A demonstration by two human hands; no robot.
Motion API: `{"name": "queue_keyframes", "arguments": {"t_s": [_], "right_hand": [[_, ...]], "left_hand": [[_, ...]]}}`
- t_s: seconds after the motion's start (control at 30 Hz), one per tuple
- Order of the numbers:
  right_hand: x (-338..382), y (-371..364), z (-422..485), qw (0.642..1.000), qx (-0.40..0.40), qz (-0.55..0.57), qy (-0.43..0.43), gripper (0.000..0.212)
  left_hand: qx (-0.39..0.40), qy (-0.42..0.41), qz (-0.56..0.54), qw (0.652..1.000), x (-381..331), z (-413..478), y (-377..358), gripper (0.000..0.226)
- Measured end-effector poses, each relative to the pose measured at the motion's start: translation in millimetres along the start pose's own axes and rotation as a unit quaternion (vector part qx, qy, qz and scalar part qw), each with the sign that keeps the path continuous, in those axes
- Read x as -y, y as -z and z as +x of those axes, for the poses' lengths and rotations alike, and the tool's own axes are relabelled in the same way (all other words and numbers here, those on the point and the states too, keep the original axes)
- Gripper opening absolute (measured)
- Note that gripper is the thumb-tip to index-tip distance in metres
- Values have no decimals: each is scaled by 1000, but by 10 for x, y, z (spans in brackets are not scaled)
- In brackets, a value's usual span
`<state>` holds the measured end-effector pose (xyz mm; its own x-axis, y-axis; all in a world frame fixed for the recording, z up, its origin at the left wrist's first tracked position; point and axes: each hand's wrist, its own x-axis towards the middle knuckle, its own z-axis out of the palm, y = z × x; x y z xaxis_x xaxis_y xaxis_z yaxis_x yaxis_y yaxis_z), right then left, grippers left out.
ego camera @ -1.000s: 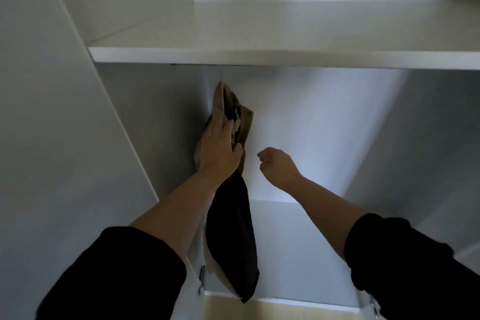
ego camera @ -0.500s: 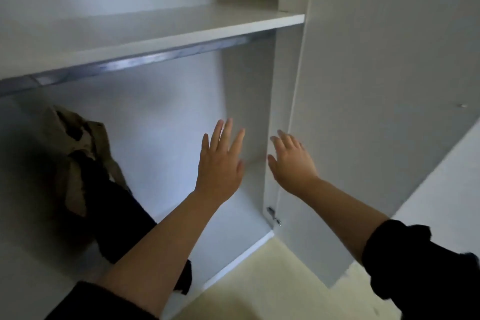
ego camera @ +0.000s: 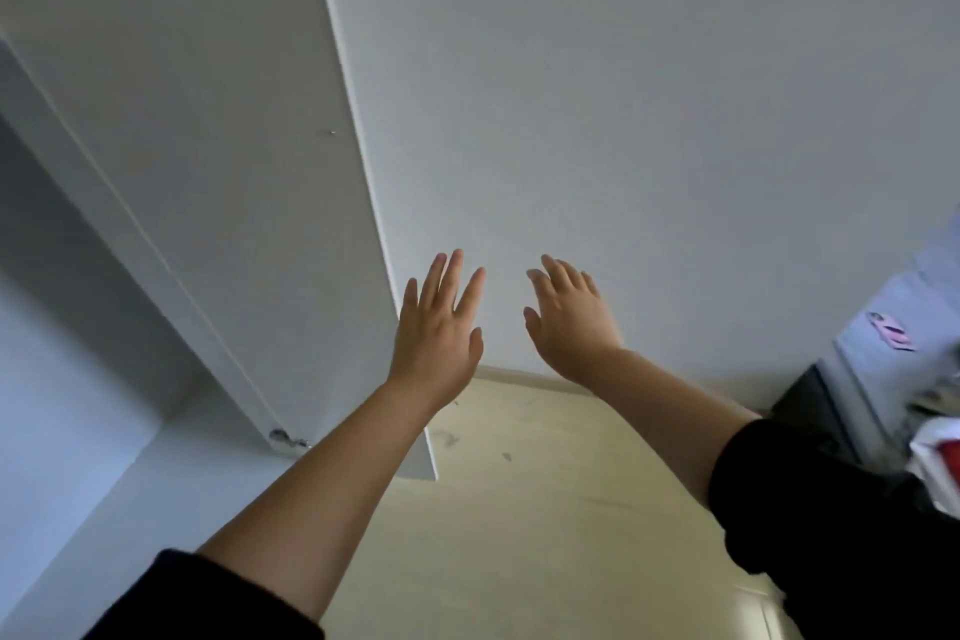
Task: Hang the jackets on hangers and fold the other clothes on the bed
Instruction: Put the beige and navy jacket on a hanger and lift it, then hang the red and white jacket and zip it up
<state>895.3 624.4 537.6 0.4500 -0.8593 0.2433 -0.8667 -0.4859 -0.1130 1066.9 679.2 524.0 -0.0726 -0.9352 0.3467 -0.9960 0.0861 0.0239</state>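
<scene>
The wardrobe door (ego camera: 234,172) stands open at the left. The left hand (ego camera: 439,333) and right hand (ego camera: 569,322) are both spread flat and empty, probably ready for the next garment. Crumpled clothes (ego camera: 935,457) lie far right; no jacket shows.

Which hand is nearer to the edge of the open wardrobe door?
Left. The left hand is just beside the edge of the wardrobe door; the right hand is farther right, in front of the wall.

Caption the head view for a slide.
Left hand and right hand, both open and empty, held up before the white wardrobe door.
</scene>
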Motion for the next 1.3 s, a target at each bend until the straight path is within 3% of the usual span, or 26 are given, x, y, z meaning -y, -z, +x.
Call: {"name": "queue_keyframes", "arguments": {"t_s": [0.17,0.43,0.63,0.93,1.3], "right_hand": [[-1426,210,-478,995,-27,20,-91,48],[-3736,254,-1224,974,-27,55,-217,42],[-4766,66,-1552,964,8,54,-261,41],[-6173,-306,-1468,944,32,12,-330,45],[-8328,-450,-1713,896,83,10,-437,49]], "left_hand": [[8,-74,-39,996,-1409,597,-293,67],[59,-124,-111,984,-3724,1335,-1011,69],[135,-121,-153,972,-4703,1609,-1549,69],[226,-174,-111,952,-5733,2468,-2433,74],[269,-242,-92,928,-7514,3440,-3515,66]]}}
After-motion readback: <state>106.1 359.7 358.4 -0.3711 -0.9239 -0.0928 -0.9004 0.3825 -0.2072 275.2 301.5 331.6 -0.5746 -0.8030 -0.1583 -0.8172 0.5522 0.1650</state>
